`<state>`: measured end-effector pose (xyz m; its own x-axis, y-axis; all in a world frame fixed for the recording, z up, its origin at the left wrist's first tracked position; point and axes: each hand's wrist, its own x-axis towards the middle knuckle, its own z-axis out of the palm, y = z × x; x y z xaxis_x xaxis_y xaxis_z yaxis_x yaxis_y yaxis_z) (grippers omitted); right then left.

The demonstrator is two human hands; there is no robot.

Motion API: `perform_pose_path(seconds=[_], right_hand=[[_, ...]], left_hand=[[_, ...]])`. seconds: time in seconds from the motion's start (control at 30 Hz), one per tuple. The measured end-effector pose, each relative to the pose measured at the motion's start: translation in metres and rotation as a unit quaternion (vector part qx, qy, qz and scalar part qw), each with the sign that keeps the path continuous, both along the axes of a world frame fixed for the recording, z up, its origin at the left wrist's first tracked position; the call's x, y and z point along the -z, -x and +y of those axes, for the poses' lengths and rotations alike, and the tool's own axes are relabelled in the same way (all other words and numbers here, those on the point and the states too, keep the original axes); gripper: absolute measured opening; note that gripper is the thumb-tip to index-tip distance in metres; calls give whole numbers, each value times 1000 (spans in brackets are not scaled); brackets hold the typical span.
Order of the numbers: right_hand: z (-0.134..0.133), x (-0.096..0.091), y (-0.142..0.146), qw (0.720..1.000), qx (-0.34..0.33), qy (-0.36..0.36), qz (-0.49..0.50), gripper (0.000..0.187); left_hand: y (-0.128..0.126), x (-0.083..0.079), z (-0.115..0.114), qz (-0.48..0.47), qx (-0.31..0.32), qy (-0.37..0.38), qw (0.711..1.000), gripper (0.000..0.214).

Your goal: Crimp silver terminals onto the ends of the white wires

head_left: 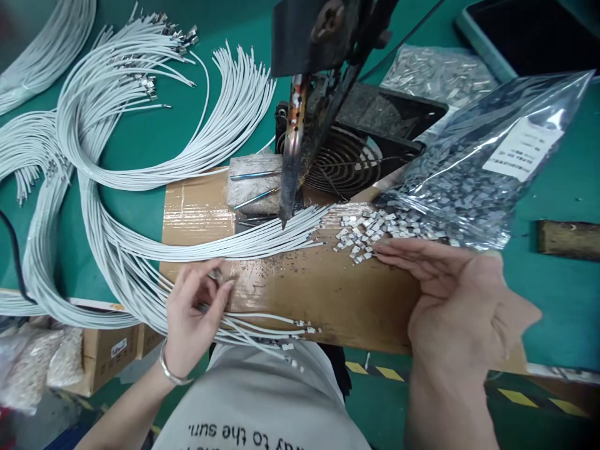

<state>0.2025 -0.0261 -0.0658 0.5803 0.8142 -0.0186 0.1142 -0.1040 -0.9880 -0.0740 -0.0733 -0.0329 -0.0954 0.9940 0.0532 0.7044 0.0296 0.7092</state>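
Left hand (194,309) pinches wires (255,320), right hand (452,300) grips the tipped bag (478,169), terminals (363,234) spilled out; most wires look unfinished.

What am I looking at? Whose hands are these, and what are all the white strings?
The camera sits on a person's head, so you look down at their own hands. The left hand pinches a small shiny bit beside the white wires, which lie in curved bundles on the green table. The right hand lies flat and open beside a pile of little metal pieces on a sheet of cardboard. A clear bag full of such pieces leans over the pile. Above the wires hangs a dark machine with a pointed tip, with a round fan behind it.
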Motion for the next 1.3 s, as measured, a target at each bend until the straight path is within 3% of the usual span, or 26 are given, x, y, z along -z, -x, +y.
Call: perform_pose_path(seconds=[0.1, 0.2, 0.47, 0.53, 0.67, 0.77, 0.87, 0.97, 1.07, 1.2, 1.3], right_hand=[[0, 0, -1, 1000, -3, -17, -9, 60], [0, -1, -1, 999, -11, -31, -18, 55], [-3, -5, -4, 997, -29, -16, -72, 40], [-4, -6, -7, 994, -34, -7, -100, 32], [-6, -5, -14, 984, -53, 20, -172, 12], [-5, -6, -15, 971, -75, 47, -220, 8], [-3, -7, -12, 962, -90, 58, -252, 10], [-2, -8, -10, 953, -118, 62, -273, 15], [-4, -6, -12, 951, -131, 67, -272, 17], [-5, -3, -14, 961, -105, 109, -230, 16], [-6, -4, -10, 975, -90, 123, -160, 19]], left_hand=[[9, 4, 8, 115, -19, -72, 991, 33], [15, 5, 20, 191, 7, -133, 973, 19], [46, -3, 30, 245, 96, -233, 936, 18], [52, -11, 29, 244, 124, -214, 938, 20], [50, -32, 28, 106, 226, -41, 967, 19], [30, -42, 29, 32, 289, 59, 955, 31], [-3, -45, 35, -55, 341, 165, 924, 29], [-36, -43, 46, -167, 314, 226, 907, 10], [-57, -37, 57, -267, 222, 270, 898, 12], [-60, -27, 63, -361, 110, 295, 878, 20], [-55, -21, 61, -393, 61, 298, 868, 23]])
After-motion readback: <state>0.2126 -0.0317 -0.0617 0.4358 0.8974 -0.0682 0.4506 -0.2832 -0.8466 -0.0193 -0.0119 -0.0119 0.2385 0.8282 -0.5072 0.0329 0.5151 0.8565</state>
